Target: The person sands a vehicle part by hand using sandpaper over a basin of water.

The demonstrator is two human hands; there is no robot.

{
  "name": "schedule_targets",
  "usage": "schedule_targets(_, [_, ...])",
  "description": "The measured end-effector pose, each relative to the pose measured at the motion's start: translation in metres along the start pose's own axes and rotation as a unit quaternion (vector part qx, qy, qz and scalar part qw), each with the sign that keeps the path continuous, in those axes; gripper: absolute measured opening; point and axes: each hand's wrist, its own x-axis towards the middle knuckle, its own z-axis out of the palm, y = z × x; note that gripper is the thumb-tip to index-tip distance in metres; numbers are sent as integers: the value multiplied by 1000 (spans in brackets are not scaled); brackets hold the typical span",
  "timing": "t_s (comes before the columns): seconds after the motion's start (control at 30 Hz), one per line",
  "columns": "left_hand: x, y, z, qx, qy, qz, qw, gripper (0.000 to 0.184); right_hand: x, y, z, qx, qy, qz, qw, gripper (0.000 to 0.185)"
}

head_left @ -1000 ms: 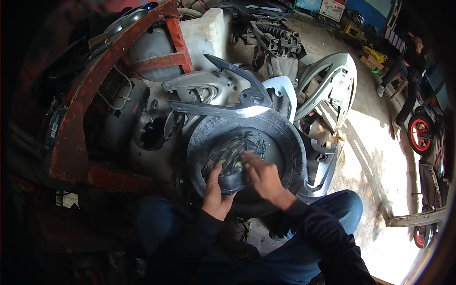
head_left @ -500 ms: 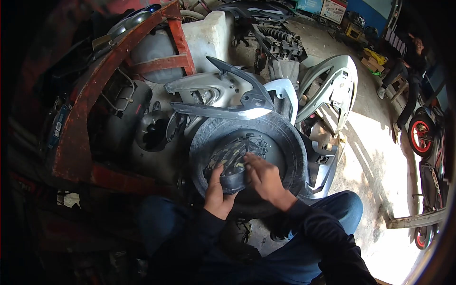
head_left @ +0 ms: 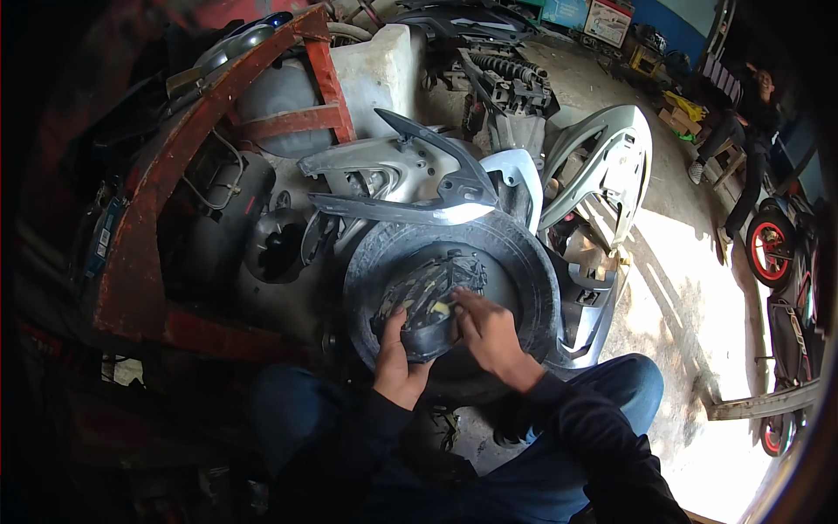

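A dark, curved part [head_left: 428, 330] with yellowish patches is held over a round black basin [head_left: 534, 288]. My left hand [head_left: 399, 365] grips its lower left edge, thumb on top. My right hand [head_left: 491, 332] is at its right side with the fingers pressed together; whatever lies between the fingertips is too small to make out. A dark grey fairing piece [head_left: 393, 206] with a whitish tip lies across the basin's far rim.
Pale body panels [head_left: 630, 157] stand beyond the basin at the right. A red metal frame [head_left: 131, 262] rises at the left. A seated person [head_left: 758, 122] is at the far right, near a red-rimmed wheel [head_left: 770, 251].
The right hand has moved slightly down on the dark part, and a yellowish patch beside its fingertips shows more plainly. The left hand keeps its hold. The view has shifted a little.
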Motion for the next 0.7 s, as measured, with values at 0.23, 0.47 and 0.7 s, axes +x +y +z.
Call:
schedule_targets(0.23, [7,-4,-10,-21,22,-20,999,35,-3,-1,-2,2,-16,20,1000,29])
schedule_targets(0.47, [9,-1,-12,-38,16,-27,999,34,-3,-9,-1,-17,10,-38,999,29])
schedule_targets(0.7, [16,-6,-23,-47,-8,-28,999,34,-4,-17,-2,-22,5,-60,998,27])
